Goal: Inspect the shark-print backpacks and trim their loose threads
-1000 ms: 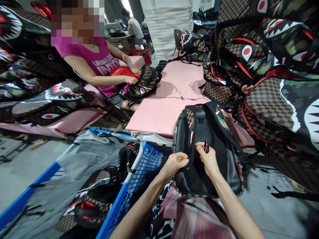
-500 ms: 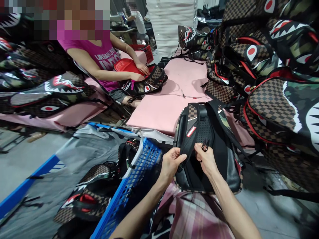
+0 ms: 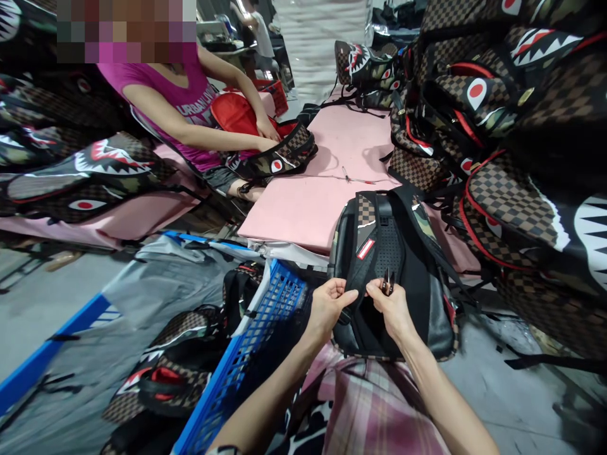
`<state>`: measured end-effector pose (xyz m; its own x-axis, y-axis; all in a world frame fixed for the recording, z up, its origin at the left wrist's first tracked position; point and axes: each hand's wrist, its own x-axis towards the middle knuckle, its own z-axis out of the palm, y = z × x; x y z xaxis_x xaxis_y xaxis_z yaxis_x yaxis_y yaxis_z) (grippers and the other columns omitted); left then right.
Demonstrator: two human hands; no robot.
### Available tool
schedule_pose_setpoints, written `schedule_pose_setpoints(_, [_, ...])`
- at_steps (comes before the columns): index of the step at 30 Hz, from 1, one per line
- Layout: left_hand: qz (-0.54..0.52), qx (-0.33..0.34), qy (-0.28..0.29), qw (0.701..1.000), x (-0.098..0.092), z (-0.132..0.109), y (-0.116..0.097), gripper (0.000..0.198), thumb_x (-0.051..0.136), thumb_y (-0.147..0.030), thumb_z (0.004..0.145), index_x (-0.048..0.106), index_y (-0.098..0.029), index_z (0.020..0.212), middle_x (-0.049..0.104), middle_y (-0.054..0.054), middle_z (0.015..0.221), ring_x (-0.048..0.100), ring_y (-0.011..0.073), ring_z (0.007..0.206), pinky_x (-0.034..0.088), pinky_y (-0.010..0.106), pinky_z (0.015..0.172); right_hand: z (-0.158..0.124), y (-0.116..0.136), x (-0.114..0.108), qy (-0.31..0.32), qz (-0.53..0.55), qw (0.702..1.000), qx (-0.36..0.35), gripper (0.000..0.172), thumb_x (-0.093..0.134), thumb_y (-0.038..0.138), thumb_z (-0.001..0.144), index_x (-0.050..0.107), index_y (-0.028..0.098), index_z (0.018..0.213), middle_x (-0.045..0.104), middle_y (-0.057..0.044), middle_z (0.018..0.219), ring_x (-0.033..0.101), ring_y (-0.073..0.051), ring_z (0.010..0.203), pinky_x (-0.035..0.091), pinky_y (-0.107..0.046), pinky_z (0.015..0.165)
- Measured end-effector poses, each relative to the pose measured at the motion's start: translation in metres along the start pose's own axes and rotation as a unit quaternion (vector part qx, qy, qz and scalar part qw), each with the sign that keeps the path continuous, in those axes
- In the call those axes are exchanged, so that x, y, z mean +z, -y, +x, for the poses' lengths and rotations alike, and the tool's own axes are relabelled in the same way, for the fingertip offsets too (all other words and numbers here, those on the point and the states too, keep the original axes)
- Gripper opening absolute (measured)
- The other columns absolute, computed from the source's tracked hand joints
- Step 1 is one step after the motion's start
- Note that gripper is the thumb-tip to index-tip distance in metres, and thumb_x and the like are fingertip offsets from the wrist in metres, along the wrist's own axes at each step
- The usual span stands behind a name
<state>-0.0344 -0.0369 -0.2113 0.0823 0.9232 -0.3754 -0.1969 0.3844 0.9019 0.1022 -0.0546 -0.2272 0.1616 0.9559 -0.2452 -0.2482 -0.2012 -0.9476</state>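
Observation:
A black backpack (image 3: 420, 316) with checkered and camouflage edges lies back side up across my lap and the pink table's edge. My left hand (image 3: 327, 306) is closed in a pinch at the edge of its shoulder strap (image 3: 363, 277), which bears a small red label. Beside it, my right hand (image 3: 392, 304) is closed around small dark thread snips (image 3: 388, 282), their points sticking up from the fingers. The right thumb and fingertip come together close to the strap; anything fine between them is too small to make out.
A blue plastic crate (image 3: 246, 341) stands at my left, with backpacks (image 3: 177, 373) on grey sheeting beyond it. Backpacks (image 3: 512, 208) pile up at the right. Across the pink table (image 3: 294, 212), a co-worker (image 3: 175, 120) reaches into a red-lined backpack (image 3: 284, 161).
My right hand has shifted slightly left and down, towards my left hand, and the snips point more upright. The co-worker's hand has gone deeper into the other backpack. The view has tilted slightly.

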Motion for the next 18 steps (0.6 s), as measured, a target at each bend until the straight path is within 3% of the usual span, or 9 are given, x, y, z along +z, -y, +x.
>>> schedule_pose_setpoints(3, [0.012, -0.008, 0.058, 0.998, 0.002, 0.002, 0.001, 0.030, 0.075, -0.028, 0.056, 0.060, -0.013, 0.076, 0.065, 0.002, 0.070, 0.058, 0.0122, 0.064, 0.045, 0.023, 0.063, 0.000, -0.005, 0.000, 0.026, 0.018, 0.999, -0.005, 0.030, 0.067, 0.042, 0.068, 0.056, 0.015, 0.064, 0.038, 0.007, 0.050, 0.025, -0.005, 0.044, 0.018, -0.021, 0.043])
schedule_pose_setpoints(6, [0.081, -0.014, 0.122, 0.989, 0.001, 0.001, -0.001, 0.023, 0.070, -0.029, 0.063, 0.059, -0.013, 0.073, 0.060, 0.000, 0.060, 0.053, 0.0106, 0.057, 0.040, 0.021, 0.056, 0.000, -0.008, 0.000, 0.035, -0.008, 0.999, 0.008, 0.028, 0.065, 0.041, 0.070, 0.055, 0.015, 0.065, 0.042, 0.006, 0.053, 0.029, -0.005, 0.045, 0.022, -0.021, 0.043])
schedule_pose_setpoints(9, [0.118, -0.023, 0.113, 0.986, -0.012, -0.003, -0.010, 0.027, 0.065, -0.034, 0.067, 0.051, -0.014, 0.058, 0.049, -0.003, 0.047, 0.042, 0.0082, 0.045, 0.031, 0.021, 0.047, -0.002, 0.000, -0.018, -0.007, -0.059, 0.998, -0.023, 0.023, 0.065, 0.037, 0.070, 0.058, 0.015, 0.068, 0.052, 0.003, 0.061, 0.044, -0.008, 0.055, 0.035, -0.021, 0.053])
schedule_pose_setpoints(12, [0.104, 0.020, 0.063, 0.992, -0.038, -0.005, -0.029, 0.038, 0.065, -0.039, 0.066, 0.042, -0.016, 0.048, 0.041, -0.004, 0.046, 0.036, 0.0074, 0.046, 0.028, 0.021, 0.047, 0.004, 0.018, -0.066, -0.161, -0.101, 0.977, -0.098, 0.025, 0.065, 0.037, 0.069, 0.061, 0.016, 0.083, 0.059, 0.000, 0.074, 0.054, -0.012, 0.068, 0.043, -0.025, 0.067])
schedule_pose_setpoints(15, [0.095, 0.040, 0.008, 0.995, -0.066, -0.004, -0.049, 0.043, 0.065, -0.048, 0.064, 0.040, -0.017, 0.047, 0.035, -0.005, 0.046, 0.031, 0.0082, 0.046, 0.026, 0.022, 0.047, 0.027, 0.034, -0.132, -0.302, -0.175, 0.921, -0.173, 0.035, 0.059, 0.043, 0.074, 0.060, 0.016, 0.097, 0.062, -0.004, 0.085, 0.058, -0.016, 0.076, 0.045, -0.031, 0.075])
schedule_pose_setpoints(18, [0.127, 0.043, -0.038, 0.990, -0.091, 0.000, -0.059, 0.047, 0.063, -0.055, 0.063, 0.040, -0.018, 0.046, 0.035, -0.004, 0.046, 0.032, 0.0102, 0.047, 0.029, 0.025, 0.047, 0.070, 0.034, -0.183, -0.301, -0.343, 0.877, -0.152, 0.042, 0.051, 0.045, 0.079, 0.056, 0.016, 0.109, 0.063, -0.010, 0.100, 0.059, -0.021, 0.088, 0.044, -0.034, 0.080])
